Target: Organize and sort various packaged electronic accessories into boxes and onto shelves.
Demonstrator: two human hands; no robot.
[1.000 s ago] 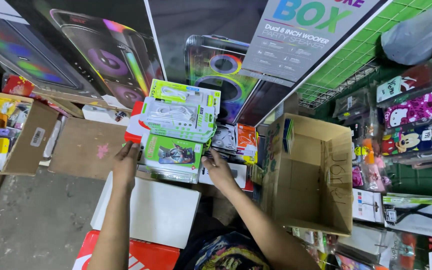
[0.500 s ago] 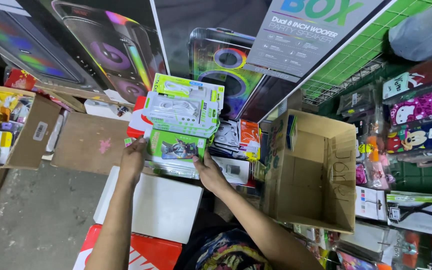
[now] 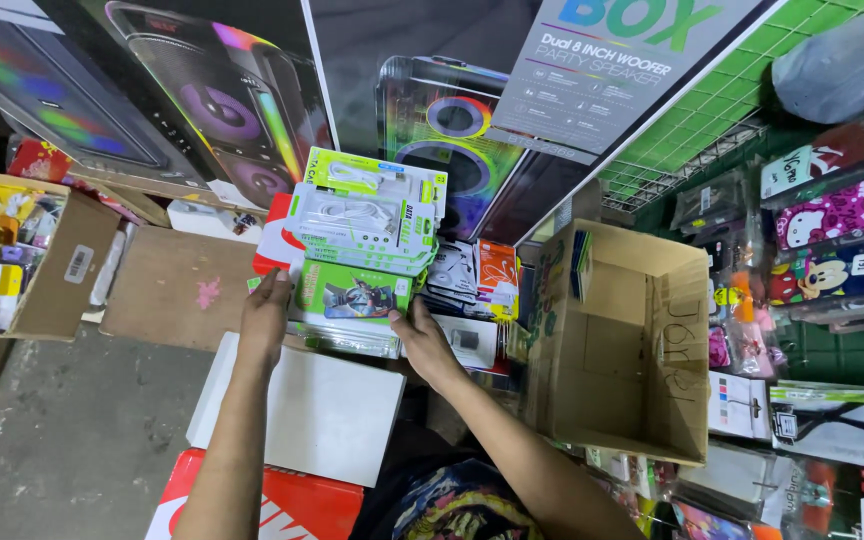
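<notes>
Both hands clamp a stack of green and white accessory packages (image 3: pixel 362 250) from its two sides: the left hand (image 3: pixel 264 318) has its grip closed against the stack's left edge, and the right hand (image 3: pixel 422 340) has its grip closed on the lower right corner. The stack sits just left of an open cardboard box (image 3: pixel 642 350), above a flat white box (image 3: pixel 302 405).

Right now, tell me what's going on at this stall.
A person holds a stack of green-and-white packs between both hands, the left hand on its left side and the right hand on its lower right. The stack sits above a white board. An open cardboard box stands to the right, and big speaker cartons line the back.
</notes>
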